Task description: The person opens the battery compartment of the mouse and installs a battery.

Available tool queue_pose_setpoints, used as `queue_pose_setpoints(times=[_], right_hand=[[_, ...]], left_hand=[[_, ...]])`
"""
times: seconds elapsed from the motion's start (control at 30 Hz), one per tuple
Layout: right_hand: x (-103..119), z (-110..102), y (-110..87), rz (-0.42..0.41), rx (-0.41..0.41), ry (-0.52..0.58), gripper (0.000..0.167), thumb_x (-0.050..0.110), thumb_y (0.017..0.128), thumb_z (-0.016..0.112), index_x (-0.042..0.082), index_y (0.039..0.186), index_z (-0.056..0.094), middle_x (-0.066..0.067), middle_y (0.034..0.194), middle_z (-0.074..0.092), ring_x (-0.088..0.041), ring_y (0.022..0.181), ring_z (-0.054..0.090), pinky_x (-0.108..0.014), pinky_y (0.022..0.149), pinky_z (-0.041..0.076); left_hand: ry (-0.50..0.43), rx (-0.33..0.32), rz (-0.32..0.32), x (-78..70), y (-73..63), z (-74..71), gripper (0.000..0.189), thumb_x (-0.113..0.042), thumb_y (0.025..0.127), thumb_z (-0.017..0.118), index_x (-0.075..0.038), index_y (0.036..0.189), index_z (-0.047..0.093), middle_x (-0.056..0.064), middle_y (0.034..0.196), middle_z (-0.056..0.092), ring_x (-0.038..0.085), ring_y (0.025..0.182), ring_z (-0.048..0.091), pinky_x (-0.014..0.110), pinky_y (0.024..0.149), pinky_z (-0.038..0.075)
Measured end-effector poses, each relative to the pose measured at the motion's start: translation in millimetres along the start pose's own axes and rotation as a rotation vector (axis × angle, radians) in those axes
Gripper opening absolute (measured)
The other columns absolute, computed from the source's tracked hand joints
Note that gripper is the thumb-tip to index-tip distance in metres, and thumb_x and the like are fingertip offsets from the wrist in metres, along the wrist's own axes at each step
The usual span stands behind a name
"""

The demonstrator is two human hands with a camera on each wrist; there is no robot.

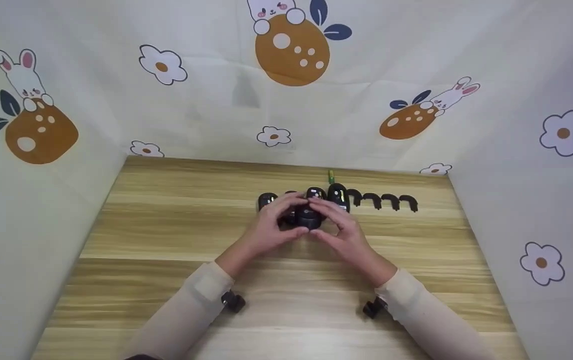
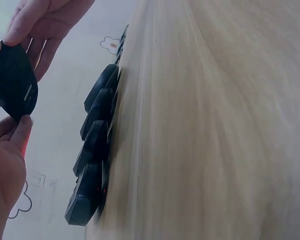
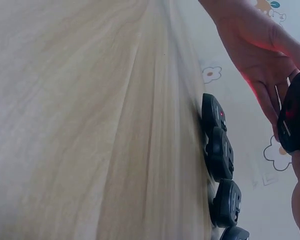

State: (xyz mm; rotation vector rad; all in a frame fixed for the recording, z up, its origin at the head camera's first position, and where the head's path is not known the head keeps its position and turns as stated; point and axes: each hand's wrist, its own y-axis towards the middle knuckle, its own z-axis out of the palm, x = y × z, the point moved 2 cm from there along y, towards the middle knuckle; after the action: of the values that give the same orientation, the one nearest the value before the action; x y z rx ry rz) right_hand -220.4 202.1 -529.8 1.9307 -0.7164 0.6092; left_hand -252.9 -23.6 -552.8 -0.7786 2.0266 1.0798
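Note:
Both hands hold a black computer mouse [image 1: 309, 218] between them over the table, in front of a row of other mice. My left hand [image 1: 271, 221] grips its left side, thumb at the near edge and fingers at the far edge. On the opposite side my right hand [image 1: 345, 227] grips it the same way. In the left wrist view the held mouse [image 2: 15, 82] is raised off the wood, fingertips of both hands on its ends. A red glow shows on the held mouse [image 3: 294, 112] in the right wrist view.
Several black mice, among them one at the left end [image 1: 267, 201] and one at the right [image 1: 338, 197], stand in a row. Right of them lie several curved black pieces [image 1: 390, 201]. A small green cylinder [image 1: 331, 176] lies behind. Patterned cloth [image 1: 206, 110] encloses the wooden table [image 1: 166, 225].

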Motion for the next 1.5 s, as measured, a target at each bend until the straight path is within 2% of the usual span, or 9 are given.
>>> queue_pose_setpoints(times=[0.17, 0.3, 0.57, 0.73, 0.87, 0.93, 1.07, 1.17, 1.5], right_hand=[[16.5, -3.7, 6.0, -0.017, -0.021, -0.003, 0.057, -0.018, 0.081, 0.085, -0.014, 0.135, 0.068, -0.037, 0.142, 0.064, -0.051, 0.136, 0.06, -0.032, 0.122, 0.045], [10.7, -4.8, 4.5, -0.006, -0.038, 0.008, 0.057, -0.017, 0.081, 0.085, -0.013, 0.135, 0.069, -0.035, 0.142, 0.065, -0.047, 0.135, 0.063, -0.035, 0.12, 0.049], [-11.6, -7.6, -1.3, 0.09, -0.025, 0.058, 0.057, -0.007, 0.085, 0.089, 0.002, 0.14, 0.072, -0.016, 0.143, 0.07, -0.03, 0.131, 0.067, -0.034, 0.112, 0.056], [-10.0, -10.5, -0.6, 0.08, -0.021, 0.059, 0.053, -0.004, 0.09, 0.087, 0.005, 0.14, 0.073, -0.013, 0.142, 0.071, -0.029, 0.129, 0.068, -0.037, 0.111, 0.057], [-8.7, -11.1, -0.5, 0.051, -0.039, 0.041, 0.051, -0.006, 0.089, 0.086, 0.003, 0.137, 0.074, -0.015, 0.139, 0.072, -0.029, 0.126, 0.07, -0.035, 0.11, 0.058], [-9.0, -10.9, -0.9, 0.045, -0.056, 0.031, 0.051, -0.01, 0.087, 0.086, 0.002, 0.136, 0.075, -0.016, 0.137, 0.073, -0.028, 0.124, 0.07, -0.033, 0.108, 0.058], [-8.9, -12.7, -2.2, 0.057, -0.06, 0.007, 0.046, -0.005, 0.091, 0.086, 0.007, 0.135, 0.077, -0.01, 0.135, 0.075, -0.027, 0.122, 0.071, -0.031, 0.103, 0.059], [-7.3, -13.5, -2.2, 0.067, -0.051, 0.001, 0.044, -0.001, 0.093, 0.086, 0.009, 0.136, 0.078, -0.008, 0.135, 0.075, -0.027, 0.122, 0.07, -0.033, 0.103, 0.06], [-3.5, -7.4, -0.6, 0.024, -0.112, 0.038, 0.042, -0.018, 0.082, 0.084, -0.007, 0.121, 0.075, -0.02, 0.115, 0.073, -0.02, 0.103, 0.067, -0.024, 0.091, 0.058]], left_hand=[[-0.022, -0.043, 0.127, -3.3, 3.1, 1.9, 0.055, -0.025, 0.094, 0.091, -0.011, 0.144, 0.071, 0.01, 0.153, 0.064, 0.027, 0.143, 0.059, 0.041, 0.12, 0.05], [-0.008, -0.068, 0.198, -6.7, 4.6, 1.8, 0.054, -0.016, 0.09, 0.094, -0.011, 0.139, 0.073, 0.006, 0.146, 0.069, 0.029, 0.137, 0.063, 0.045, 0.121, 0.049], [-0.032, -0.096, 0.145, -10.4, 4.5, 3.3, 0.049, -0.017, 0.09, 0.094, -0.013, 0.136, 0.076, 0.003, 0.141, 0.072, 0.026, 0.134, 0.066, 0.042, 0.116, 0.053], [-0.038, -0.104, 0.119, -10.3, 3.7, 5.0, 0.045, -0.023, 0.095, 0.091, -0.014, 0.136, 0.076, 0.001, 0.141, 0.072, 0.024, 0.133, 0.066, 0.041, 0.111, 0.058], [-0.009, -0.102, 0.149, -11.6, 4.9, 4.6, 0.046, -0.022, 0.095, 0.091, -0.012, 0.136, 0.076, 0.002, 0.14, 0.073, 0.024, 0.133, 0.066, 0.042, 0.115, 0.054], [0.005, -0.099, 0.171, -12.4, 6.2, 4.1, 0.046, -0.015, 0.093, 0.091, -0.011, 0.136, 0.076, 0.004, 0.138, 0.074, 0.024, 0.132, 0.067, 0.042, 0.117, 0.052], [0.033, -0.1, 0.197, -14.0, 7.7, 3.9, 0.048, -0.001, 0.087, 0.088, -0.009, 0.133, 0.076, 0.005, 0.134, 0.075, 0.023, 0.129, 0.068, 0.041, 0.118, 0.052], [0.048, -0.108, 0.202, -15.1, 7.3, 4.1, 0.047, 0.001, 0.086, 0.086, -0.008, 0.131, 0.076, 0.006, 0.131, 0.076, 0.024, 0.127, 0.069, 0.04, 0.117, 0.053], [0.038, -0.108, 0.211, -16.8, 5.9, 6.8, 0.041, -0.011, 0.092, 0.089, -0.009, 0.131, 0.076, 0.003, 0.129, 0.077, 0.022, 0.124, 0.07, 0.04, 0.113, 0.055]])
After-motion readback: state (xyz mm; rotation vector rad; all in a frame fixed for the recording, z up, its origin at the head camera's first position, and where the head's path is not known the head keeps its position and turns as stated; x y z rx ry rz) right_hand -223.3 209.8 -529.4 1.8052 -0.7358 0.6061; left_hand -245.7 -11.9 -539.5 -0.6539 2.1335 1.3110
